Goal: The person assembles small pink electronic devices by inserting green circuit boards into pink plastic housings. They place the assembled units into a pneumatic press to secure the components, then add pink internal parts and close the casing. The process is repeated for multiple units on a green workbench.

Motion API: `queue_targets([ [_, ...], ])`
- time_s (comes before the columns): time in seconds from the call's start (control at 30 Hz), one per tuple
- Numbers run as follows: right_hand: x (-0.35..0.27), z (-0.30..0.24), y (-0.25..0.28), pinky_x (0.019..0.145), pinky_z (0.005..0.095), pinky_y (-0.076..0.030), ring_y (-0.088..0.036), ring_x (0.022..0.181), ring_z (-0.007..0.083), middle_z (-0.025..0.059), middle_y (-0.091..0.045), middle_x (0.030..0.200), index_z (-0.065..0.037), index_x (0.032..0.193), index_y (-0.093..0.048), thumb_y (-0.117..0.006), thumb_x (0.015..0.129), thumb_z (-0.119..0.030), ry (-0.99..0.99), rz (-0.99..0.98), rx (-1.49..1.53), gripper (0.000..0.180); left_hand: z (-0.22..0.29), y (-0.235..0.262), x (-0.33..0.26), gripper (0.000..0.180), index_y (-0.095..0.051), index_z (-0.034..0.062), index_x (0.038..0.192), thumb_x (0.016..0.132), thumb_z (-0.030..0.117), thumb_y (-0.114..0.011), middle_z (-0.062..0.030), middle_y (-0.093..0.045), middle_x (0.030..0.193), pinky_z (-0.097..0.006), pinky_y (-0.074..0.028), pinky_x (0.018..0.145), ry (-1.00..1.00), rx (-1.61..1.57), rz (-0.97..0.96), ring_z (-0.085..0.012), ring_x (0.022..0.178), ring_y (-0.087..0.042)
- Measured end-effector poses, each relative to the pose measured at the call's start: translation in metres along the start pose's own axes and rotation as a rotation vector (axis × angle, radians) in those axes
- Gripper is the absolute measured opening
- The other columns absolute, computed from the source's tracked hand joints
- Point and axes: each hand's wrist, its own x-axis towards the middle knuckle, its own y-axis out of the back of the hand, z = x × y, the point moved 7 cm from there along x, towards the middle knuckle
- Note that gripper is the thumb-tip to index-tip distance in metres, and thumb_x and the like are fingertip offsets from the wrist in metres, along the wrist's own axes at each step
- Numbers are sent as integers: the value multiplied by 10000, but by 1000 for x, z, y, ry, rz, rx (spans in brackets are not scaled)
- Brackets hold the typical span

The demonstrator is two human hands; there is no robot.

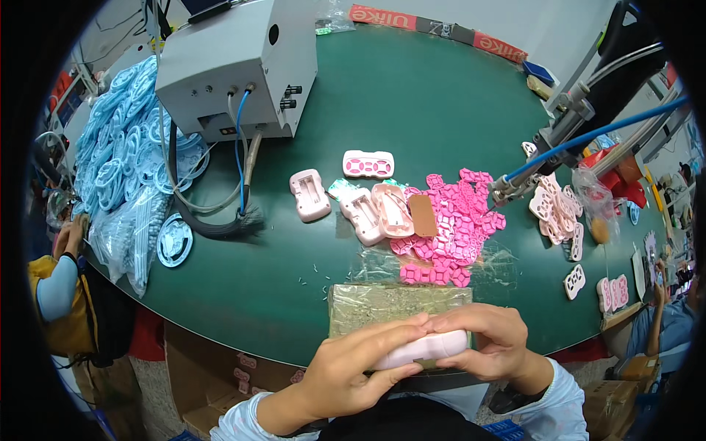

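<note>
Both my hands hold a pale pink plastic controller casing (426, 350) near the front edge of the table. My left hand (360, 361) wraps its left end, thumb below and fingers across the top. My right hand (491, 339) grips the opposite end the same way, so the casing's upper face is mostly covered. Just beyond them lies a flat block wrapped in tape (368, 305). Farther off is a heap of bright pink button pads (460, 220). Beside it rest open casing halves (362, 214), a brown rectangular piece (423, 215) and a casing with pink buttons fitted (368, 164).
A grey metal machine (220, 81) with cables and a black brush (235, 224) stands left. Light-blue plastic parts (121, 154) pile beyond it. On the right, a metal arm with a blue hose (588, 140) overhangs pale pink faceplates (555, 209). Other people (658, 323) sit at both sides.
</note>
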Motion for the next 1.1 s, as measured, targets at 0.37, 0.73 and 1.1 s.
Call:
queue_targets([
  [0.37, -33, 54, 4, 729, 253, -527, -600, 788, 125, 67, -602, 935, 1, 1081, -618, -756, 804, -113, -626, 131, -356, 330, -42, -28, 0, 571, -604, 88, 1228, 708, 227, -795, -115, -562, 1151, -411, -407, 929, -51, 657, -83, -314, 1090, -492],
  [0.73, 93, -36, 195, 920, 312, -455, -597, 989, 191, 128, -601, 1050, 44, 1229, -520, -516, 983, -277, 92, 403, -194, 405, -48, -20, 6, 510, -575, 16, 1177, 705, 86, -755, -143, -565, 1123, -425, -450, 887, -37, 425, -96, -343, 1016, -535],
  [1.1, 50, -120, 55, 601, 315, -534, -584, 642, 153, 51, -571, 782, -179, 1490, -258, -527, 982, -224, 187, -40, 466, 577, -52, -20, 5, 526, -575, 16, 1197, 702, 73, -741, -143, -547, 1117, -425, -454, 874, -32, 365, -103, -341, 1034, -515],
])
